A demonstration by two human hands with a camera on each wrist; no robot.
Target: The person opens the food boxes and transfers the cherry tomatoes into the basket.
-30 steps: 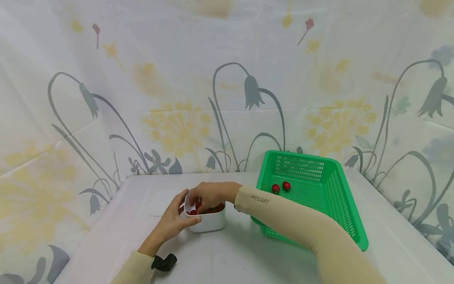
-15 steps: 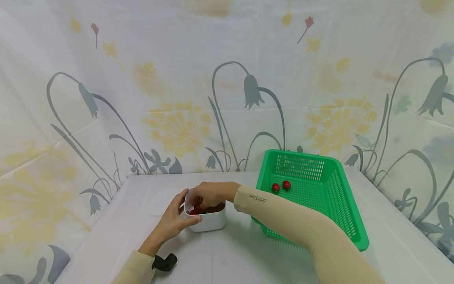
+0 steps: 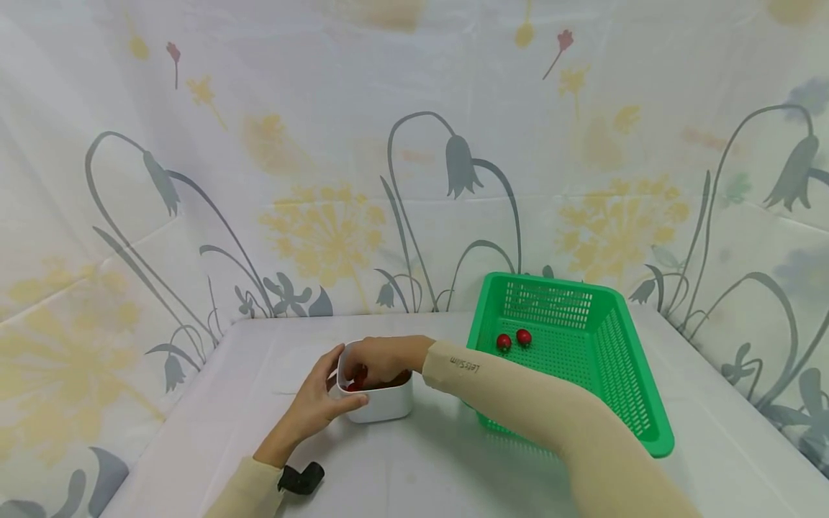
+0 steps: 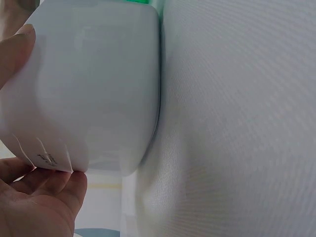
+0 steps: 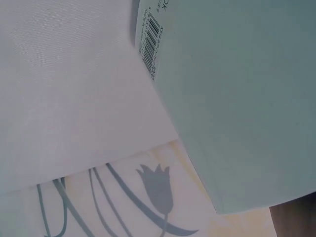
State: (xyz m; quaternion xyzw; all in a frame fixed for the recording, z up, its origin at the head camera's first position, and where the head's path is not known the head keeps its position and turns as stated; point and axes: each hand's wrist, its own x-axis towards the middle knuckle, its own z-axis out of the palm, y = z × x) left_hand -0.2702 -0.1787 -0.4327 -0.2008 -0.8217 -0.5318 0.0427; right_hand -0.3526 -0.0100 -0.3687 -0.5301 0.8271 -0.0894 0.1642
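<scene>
"Toward seven o'clock from the middle of the head view sits a white box (image 3: 383,407). Who has it?"

"The left hand (image 3: 316,399), from about eight o'clock: thumb on the near wall, fingers bent against the nine o'clock side, gripping it. The right hand (image 3: 377,358) reaches in from three, over red fruit (image 3: 354,387); its fingertips are hidden, so I can't tell whether it is clutching any."

"What has just changed?"

"Very little. Over the last second the right hand has sunk slightly lower into the box, its wrist sliding a touch toward nine. Box and left hand have kept their place, as have two red fruits (image 3: 523,337) in the basket (image 3: 618,360), at three o'clock from the box."

"Meaning?"

"My judgement: the work is down inside the box, with nothing being carried across."

"And how does the box point?"

"Upright, mouth up. Its long axis seems to run nine to three, the three o'clock end slightly farther off; foreshortening keeps that a guess."
</scene>
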